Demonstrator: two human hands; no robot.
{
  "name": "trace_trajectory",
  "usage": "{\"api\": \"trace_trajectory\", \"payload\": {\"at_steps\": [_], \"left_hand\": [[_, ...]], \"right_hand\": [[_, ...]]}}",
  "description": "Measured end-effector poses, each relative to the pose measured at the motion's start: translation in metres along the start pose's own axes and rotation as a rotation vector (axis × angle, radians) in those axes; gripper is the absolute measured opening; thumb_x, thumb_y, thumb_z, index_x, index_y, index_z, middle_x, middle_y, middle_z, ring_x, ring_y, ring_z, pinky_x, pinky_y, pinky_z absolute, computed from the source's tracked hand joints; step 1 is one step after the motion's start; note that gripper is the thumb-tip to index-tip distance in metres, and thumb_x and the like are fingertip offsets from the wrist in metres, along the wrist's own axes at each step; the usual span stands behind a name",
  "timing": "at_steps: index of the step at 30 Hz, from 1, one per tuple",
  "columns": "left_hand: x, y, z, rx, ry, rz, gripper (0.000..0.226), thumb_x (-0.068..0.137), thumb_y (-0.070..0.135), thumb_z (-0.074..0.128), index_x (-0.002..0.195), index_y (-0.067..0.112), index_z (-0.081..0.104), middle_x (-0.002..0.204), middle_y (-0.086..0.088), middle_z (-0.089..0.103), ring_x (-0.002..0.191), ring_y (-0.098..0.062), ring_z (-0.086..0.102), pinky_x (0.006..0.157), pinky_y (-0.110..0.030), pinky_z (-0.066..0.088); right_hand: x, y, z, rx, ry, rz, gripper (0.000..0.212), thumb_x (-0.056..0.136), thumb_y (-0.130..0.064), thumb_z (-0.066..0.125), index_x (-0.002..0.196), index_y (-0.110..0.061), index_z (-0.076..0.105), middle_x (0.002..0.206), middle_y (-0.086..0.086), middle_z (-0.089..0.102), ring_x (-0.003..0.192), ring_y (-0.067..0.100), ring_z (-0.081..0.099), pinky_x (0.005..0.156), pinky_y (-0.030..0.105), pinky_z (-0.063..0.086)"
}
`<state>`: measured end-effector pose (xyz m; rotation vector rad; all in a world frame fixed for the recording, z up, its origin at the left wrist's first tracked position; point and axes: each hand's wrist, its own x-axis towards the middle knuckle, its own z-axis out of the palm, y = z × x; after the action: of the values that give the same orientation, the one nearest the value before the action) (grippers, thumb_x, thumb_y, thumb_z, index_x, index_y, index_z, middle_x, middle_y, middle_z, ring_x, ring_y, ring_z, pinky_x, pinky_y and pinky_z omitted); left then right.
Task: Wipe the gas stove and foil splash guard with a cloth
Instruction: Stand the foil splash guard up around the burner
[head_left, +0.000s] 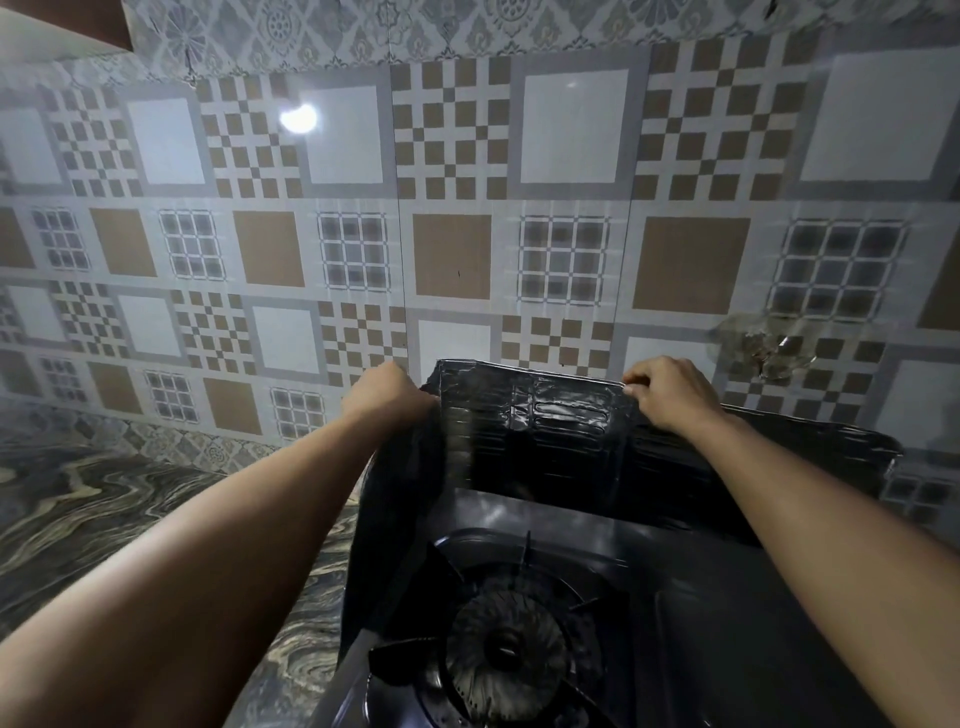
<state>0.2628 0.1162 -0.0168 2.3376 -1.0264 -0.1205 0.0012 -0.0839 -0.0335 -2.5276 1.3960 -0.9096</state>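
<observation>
The foil splash guard (545, 436) stands folded around the back and left side of a dark gas stove (675, 613), looking dark and crinkled in the dim light. My left hand (387, 395) grips its top left corner where the side panel meets the back. My right hand (670, 392) pinches the top edge of the back panel further right. A round burner (506, 649) with its pan support sits low in the middle. No cloth is visible.
A patterned tiled wall (452, 260) rises right behind the guard. A marbled countertop (104, 509) spreads to the left of the stove. A clear plastic hook or holder (769, 348) sticks to the wall at right.
</observation>
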Motion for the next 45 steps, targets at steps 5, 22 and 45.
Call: {"api": "trace_trajectory", "payload": {"at_steps": [5,22,45], "left_hand": [[0.008,0.011,0.001,0.173,0.035,0.118,0.035,0.088,0.039,0.060,0.074,0.007,0.062,0.075,-0.008,0.062,0.071,-0.024,0.061,0.062,-0.031,0.050],[0.025,0.020,0.011,0.329,-0.029,0.255,0.022,0.095,0.015,0.047,0.094,0.000,0.063,0.092,-0.015,0.064,0.084,-0.027,0.060,0.067,-0.030,0.045],[0.028,0.009,0.010,0.236,0.044,0.148,0.019,0.091,0.021,0.049,0.079,0.007,0.052,0.093,-0.016,0.062,0.076,-0.027,0.055,0.066,-0.034,0.046]], "right_hand": [[0.001,-0.002,-0.001,-0.009,-0.001,-0.012,0.009,0.089,-0.014,0.066,0.090,-0.019,0.073,0.098,0.006,0.071,0.084,0.024,0.059,0.075,0.033,0.050],[0.001,0.003,-0.003,-0.006,-0.050,-0.101,0.016,0.091,-0.019,0.064,0.105,-0.019,0.072,0.103,0.005,0.071,0.090,0.023,0.061,0.080,0.035,0.051],[0.000,0.000,0.006,-0.142,0.027,-0.073,0.015,0.093,-0.018,0.058,0.103,-0.021,0.071,0.101,0.008,0.070,0.086,0.028,0.060,0.066,0.030,0.043]]}}
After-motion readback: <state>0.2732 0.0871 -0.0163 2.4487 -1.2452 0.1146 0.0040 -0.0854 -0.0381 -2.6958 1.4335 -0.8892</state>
